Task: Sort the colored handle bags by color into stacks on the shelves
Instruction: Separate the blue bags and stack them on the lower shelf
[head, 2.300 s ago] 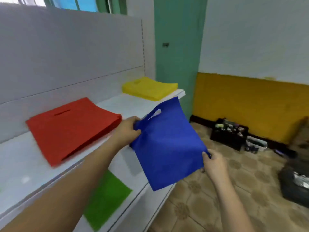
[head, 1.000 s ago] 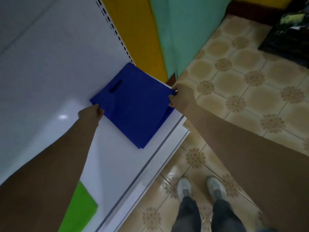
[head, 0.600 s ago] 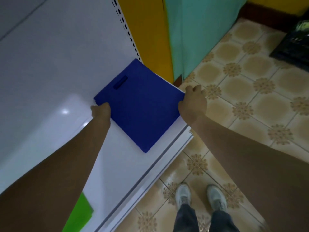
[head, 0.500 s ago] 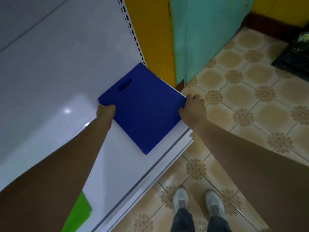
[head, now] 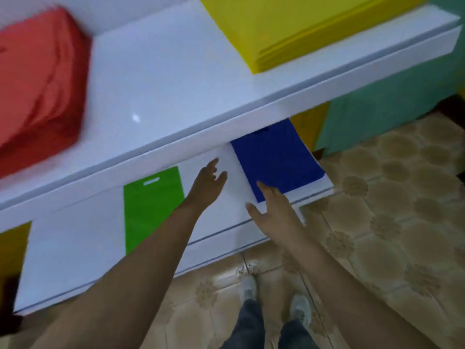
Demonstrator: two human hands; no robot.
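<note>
A blue handle bag [head: 276,159] lies flat at the right end of the lower white shelf [head: 75,248], its far end hidden under the upper shelf. My right hand [head: 271,210] hovers open at the bag's near corner, fingers spread, holding nothing. My left hand [head: 208,182] is open over bare shelf, just left of the blue bag. A green bag [head: 151,205] lies left of my left hand. On the upper shelf [head: 163,84] sit a red stack [head: 37,84] at the left and a yellow stack [head: 289,26] at the right.
A yellow-brown bag edge [head: 12,245] shows at the lower shelf's far left. Patterned floor tiles [head: 390,222] spread to the right, with my shoes [head: 251,285] below the shelf front. A green wall [head: 390,102] stands behind the shelf's right end.
Both hands have let go of the blue bag and drawn back toward me. The view has lifted, so the upper shelf with red and yellow stacks now shows.
</note>
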